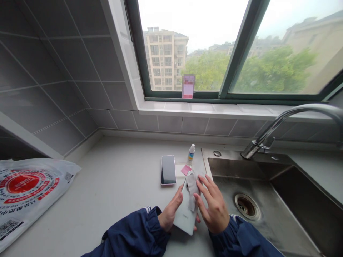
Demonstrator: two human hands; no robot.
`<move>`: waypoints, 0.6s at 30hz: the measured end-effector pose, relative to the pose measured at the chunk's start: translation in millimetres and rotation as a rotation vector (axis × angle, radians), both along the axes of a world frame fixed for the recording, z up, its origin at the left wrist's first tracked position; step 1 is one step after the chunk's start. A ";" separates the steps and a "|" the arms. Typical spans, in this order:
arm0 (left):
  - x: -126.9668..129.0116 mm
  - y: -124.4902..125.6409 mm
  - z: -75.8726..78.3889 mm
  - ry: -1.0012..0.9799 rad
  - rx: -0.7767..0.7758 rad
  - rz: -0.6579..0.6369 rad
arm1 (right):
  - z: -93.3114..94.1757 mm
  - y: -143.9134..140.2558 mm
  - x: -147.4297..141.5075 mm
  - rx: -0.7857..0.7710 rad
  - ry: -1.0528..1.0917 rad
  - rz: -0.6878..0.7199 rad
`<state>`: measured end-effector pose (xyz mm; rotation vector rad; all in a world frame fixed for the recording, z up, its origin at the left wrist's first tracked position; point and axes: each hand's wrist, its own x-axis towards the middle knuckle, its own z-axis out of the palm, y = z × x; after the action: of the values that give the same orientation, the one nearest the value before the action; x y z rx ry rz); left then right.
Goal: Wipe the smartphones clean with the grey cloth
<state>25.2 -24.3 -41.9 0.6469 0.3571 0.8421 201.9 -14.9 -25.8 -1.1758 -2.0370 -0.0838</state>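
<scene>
A pale smartphone (184, 217), its back facing up, lies tilted in my left hand (170, 211). My left thumb rests along its near edge, and some of the fingers are hidden beneath it. My right hand (214, 205) presses a light grey cleaning cloth (192, 182) against the upper part of the phone's back, by the camera area. Beyond the phone lies a small pink square (185, 169), and behind that stands a small spray bottle (191, 152) with a white cap. A second smartphone (168, 170) with a dark screen lies on the counter to the left.
A stainless steel sink (268, 192) with a drain (247, 206) and a curved faucet (270, 130) is on the right. At the left edge, a white plastic bag (32, 192) with red print lies on the white counter (120, 178). A window (209, 94) is behind.
</scene>
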 end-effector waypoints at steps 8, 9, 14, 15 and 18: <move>-2.5 0.5 -3.8 -0.023 -0.179 0.065 | -4.1 -6.0 -7.3 -0.034 -0.092 0.088; -2.2 0.9 -4.8 -0.040 -0.200 0.072 | -3.5 -7.1 -8.2 -0.038 -0.101 0.102; 0.2 3.6 -5.0 -0.137 -0.208 0.148 | -1.2 -12.1 -11.4 -0.070 -0.184 0.164; 0.5 3.9 -4.1 -0.144 -0.206 0.159 | -1.2 -12.7 -11.5 -0.077 -0.203 0.168; 0.4 4.6 -1.9 -0.167 -0.163 0.117 | -1.3 -13.0 -11.1 -0.079 -0.254 0.157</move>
<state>25.5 -19.7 -43.8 0.4038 0.3100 0.9609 190.8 -28.0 -27.1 -1.0933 -2.3685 -0.0787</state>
